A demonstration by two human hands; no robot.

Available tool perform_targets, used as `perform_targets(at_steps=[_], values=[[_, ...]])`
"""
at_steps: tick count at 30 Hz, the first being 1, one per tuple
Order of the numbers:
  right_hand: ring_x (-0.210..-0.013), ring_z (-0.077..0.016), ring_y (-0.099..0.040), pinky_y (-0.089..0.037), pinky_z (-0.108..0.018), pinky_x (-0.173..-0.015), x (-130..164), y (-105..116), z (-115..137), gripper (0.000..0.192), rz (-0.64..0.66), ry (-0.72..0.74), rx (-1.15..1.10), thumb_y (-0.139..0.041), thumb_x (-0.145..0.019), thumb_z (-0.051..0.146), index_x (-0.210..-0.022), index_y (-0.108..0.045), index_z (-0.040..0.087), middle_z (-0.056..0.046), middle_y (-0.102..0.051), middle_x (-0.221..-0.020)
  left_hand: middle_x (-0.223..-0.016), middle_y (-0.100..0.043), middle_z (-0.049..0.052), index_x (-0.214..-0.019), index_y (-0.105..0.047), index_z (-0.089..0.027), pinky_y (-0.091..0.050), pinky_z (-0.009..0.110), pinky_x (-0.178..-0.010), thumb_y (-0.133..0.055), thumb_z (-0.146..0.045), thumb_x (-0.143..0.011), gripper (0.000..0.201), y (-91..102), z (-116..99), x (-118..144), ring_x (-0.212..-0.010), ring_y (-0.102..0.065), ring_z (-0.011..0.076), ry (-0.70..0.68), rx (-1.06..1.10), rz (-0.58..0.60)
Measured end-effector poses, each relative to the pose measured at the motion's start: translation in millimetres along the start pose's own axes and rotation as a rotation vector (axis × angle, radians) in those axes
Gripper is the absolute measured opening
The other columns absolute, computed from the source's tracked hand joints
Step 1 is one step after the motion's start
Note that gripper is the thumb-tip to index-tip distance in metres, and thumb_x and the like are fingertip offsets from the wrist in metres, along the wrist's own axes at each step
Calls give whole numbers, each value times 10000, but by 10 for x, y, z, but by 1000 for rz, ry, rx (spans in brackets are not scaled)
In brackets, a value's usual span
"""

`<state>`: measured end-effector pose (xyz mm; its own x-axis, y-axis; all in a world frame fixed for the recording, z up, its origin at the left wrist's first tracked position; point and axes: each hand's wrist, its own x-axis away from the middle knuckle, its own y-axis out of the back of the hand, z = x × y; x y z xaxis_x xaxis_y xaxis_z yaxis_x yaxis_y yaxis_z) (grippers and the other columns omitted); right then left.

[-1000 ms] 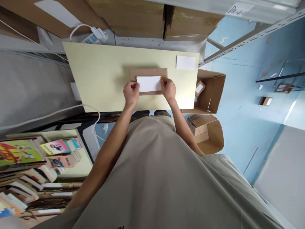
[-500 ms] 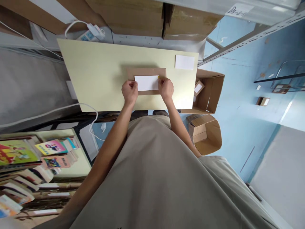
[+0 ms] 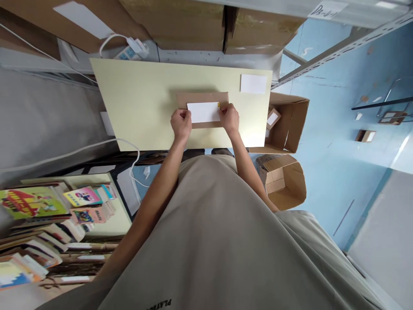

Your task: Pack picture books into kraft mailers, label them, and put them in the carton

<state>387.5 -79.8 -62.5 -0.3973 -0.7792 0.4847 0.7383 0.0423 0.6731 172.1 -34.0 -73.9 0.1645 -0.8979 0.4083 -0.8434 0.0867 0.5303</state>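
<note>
A white rectangular item with a yellow edge at its right end lies on a flat brown cardboard sheet in the middle of the pale yellow table. My left hand pinches the white item's left end. My right hand grips its right end. Both hands rest over the cardboard's near edge.
A white card lies at the table's far right corner. Open cardboard boxes stand on the blue floor to the right. A power strip and large cartons sit behind the table. Stacked books fill the left.
Both hands stay on the ends of the white item on the cardboard; only the camera view has shifted slightly.
</note>
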Motion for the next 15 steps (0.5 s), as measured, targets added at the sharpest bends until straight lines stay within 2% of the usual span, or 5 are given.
perform_targets(at_steps=[3, 7, 10, 15], values=[[-1222, -324, -758, -615, -570, -1152, 132, 54, -33, 148, 44, 59, 48, -634, -1133, 276, -1261, -695, 233, -134, -794, -1272, -937, -778, 63, -895, -677, -243, -628, 383, -1063, -764, -332, -997, 160, -1, 20, 6, -1007, -768, 256, -31, 39, -5], [-1175, -319, -763, -597, -568, -1149, 258, 84, -18, 149, 58, 77, 98, -642, -1097, 225, -1219, -726, 233, -126, -816, -1241, -920, -772, 59, -901, -682, -247, -627, 384, -1061, -774, -349, -1003, 171, -15, 62, -12, -987, -757, 251, -52, 61, -3], [-1189, -327, -765, -584, -566, -1152, 184, 60, 52, 183, 36, 79, 124, -593, -1128, 241, -1219, -752, 235, -134, -836, -1231, -924, -771, 60, -909, -703, -239, -618, 376, -1034, -755, -285, -1001, 115, -24, 85, -27, -964, -755, 245, -60, 26, -13], [-1260, -347, -759, -545, -582, -1187, -41, -4, 242, 275, -30, 143, 178, -508, -1191, 274, -1255, -773, 235, -168, -834, -1329, -929, -769, 51, -922, -707, -240, -602, 373, -1018, -746, -247, -1012, 98, -25, 109, -40, -963, -754, 244, -61, 13, 5]])
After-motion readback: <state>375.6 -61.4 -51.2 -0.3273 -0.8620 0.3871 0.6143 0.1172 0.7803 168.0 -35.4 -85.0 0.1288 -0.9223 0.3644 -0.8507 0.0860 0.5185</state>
